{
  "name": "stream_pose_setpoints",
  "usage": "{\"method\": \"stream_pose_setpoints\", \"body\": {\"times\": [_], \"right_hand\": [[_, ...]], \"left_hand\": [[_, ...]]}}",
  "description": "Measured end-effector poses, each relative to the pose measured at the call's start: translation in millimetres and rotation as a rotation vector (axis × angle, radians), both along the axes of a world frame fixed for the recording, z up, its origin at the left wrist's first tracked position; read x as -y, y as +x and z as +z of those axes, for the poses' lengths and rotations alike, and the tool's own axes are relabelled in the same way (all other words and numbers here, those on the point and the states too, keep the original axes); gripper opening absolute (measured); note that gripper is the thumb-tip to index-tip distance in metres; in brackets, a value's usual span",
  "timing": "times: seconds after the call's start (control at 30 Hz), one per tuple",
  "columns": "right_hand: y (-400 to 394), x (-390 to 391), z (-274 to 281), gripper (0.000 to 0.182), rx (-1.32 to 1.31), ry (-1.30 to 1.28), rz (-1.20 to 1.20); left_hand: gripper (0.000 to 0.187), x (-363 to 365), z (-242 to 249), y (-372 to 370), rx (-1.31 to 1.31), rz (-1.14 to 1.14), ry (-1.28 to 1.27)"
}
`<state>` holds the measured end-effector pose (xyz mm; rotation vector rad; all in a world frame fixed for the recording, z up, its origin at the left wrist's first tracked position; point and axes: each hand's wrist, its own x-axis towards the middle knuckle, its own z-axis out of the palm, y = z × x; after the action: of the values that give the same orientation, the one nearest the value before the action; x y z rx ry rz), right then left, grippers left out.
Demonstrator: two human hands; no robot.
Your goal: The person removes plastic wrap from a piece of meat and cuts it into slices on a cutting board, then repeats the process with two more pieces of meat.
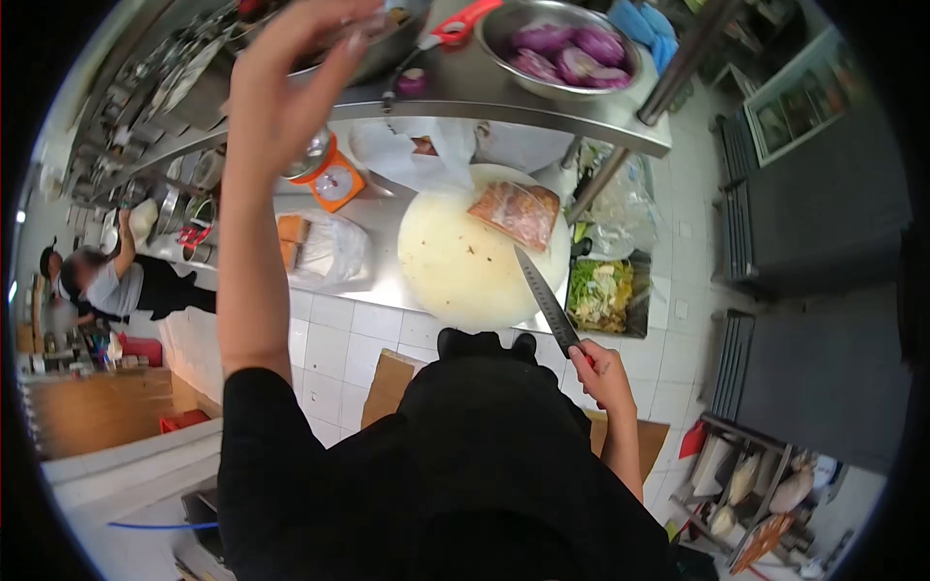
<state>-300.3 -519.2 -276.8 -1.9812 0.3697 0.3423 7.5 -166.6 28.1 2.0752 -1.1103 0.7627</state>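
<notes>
My right hand (604, 376) is wrapped round the handle of a kitchen knife (548, 306) with a long dark blade. The blade points up and left, its tip over the edge of the round white cutting board (441, 257). On the board lies a reddish-brown slab of meat (518, 215) with what looks like clear plastic wrap on it. My left hand (300, 73) is raised at the upper left, at a metal bowl (399, 48) on the shelf. Its thumb and fingers are apart, somewhat blurred and partly cut off by the frame.
On the steel shelf (542, 111) stand a bowl of purple onions (572, 56) and red-handled scissors (465, 24). An orange scale (335, 182) and plastic bags (334, 254) are left of the board. A bin of vegetable scraps (605, 295) is at its right. Another person (121, 281) stands far left.
</notes>
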Motion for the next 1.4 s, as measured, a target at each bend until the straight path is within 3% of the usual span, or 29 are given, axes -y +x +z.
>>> {"method": "stream_pose_setpoints", "body": {"times": [0.07,0.13,0.17,0.27,0.3,0.37,0.5,0.57,0.63,0.67,0.73,0.77,0.83,0.93,1.0,1.07,1.1,1.13,1.2,1.23,1.4], "right_hand": [[-13,0,-5,0.031,0.005,0.010,-0.023],[-26,2,-4,0.032,-0.052,-0.031,-0.055],[-33,4,-4,0.032,-0.095,-0.054,-0.060],[-53,16,0,0.032,-0.147,-0.069,-0.121],[-60,20,1,0.032,-0.148,-0.049,-0.175],[-73,29,2,0.032,-0.162,-0.026,-0.256],[-78,34,8,0.031,-0.191,0.010,-0.347],[-67,28,6,0.032,-0.138,-0.005,-0.291],[-50,21,-8,0.031,0.003,-0.124,-0.160],[-29,9,8,0.029,-0.156,-0.107,-0.154],[-3,-4,-17,0.023,0.028,-0.231,-0.025],[13,-18,-15,0.021,0.105,-0.213,-0.025],[40,-38,-16,0.020,0.168,-0.197,-0.008],[63,-49,-29,0.021,0.233,-0.301,0.123],[73,-52,-32,0.021,0.180,-0.428,0.197],[82,-61,-4,0.020,0.116,-0.482,0.242],[85,-68,8,0.020,0.132,-0.521,0.268],[89,-75,21,0.019,0.151,-0.561,0.291],[95,-96,48,0.018,0.199,-0.565,0.335],[97,-106,61,0.019,0.178,-0.556,0.377],[104,-141,88,0.018,0.168,-0.563,0.515]], "left_hand": [[0.026,2,-66,-24,-0.287,-0.321,-0.129],[0.023,49,-120,-47,-0.674,-0.340,0.098],[0.028,77,-166,-40,-0.712,-0.364,0.101],[0.064,147,-287,-9,-0.490,-0.112,0.544],[0.064,172,-318,-9,-0.491,-0.117,0.539],[0.066,206,-361,-13,-0.306,0.257,0.577],[0.060,188,-338,-25,-0.330,0.154,0.760],[0.055,138,-318,-37,-0.438,-0.304,1.126],[0.059,63,-340,-62,-0.367,-0.460,0.770],[0.059,45,-331,-76,-0.368,-0.457,0.774],[0.069,20,-309,-102,-0.337,0.089,0.451],[0.069,14,-311,-104,-0.345,0.095,0.454],[0.081,6,-322,-106,-0.381,0.325,0.308],[0.090,10,-336,-107,-0.450,0.401,0.386],[0.087,15,-341,-105,-0.426,0.439,0.354],[0.080,13,-339,-103,-0.437,0.337,0.155],[0.064,5,-337,-102,-0.430,0.319,0.024],[0.064,-7,-344,-100,-0.437,0.332,0.018],[0.050,-36,-371,-99,-0.720,0.386,-0.327],[0.039,-46,-378,-103,-1.026,0.320,-0.492],[0.031,-70,-380,-93,-1.252,0.178,-0.527]]}}
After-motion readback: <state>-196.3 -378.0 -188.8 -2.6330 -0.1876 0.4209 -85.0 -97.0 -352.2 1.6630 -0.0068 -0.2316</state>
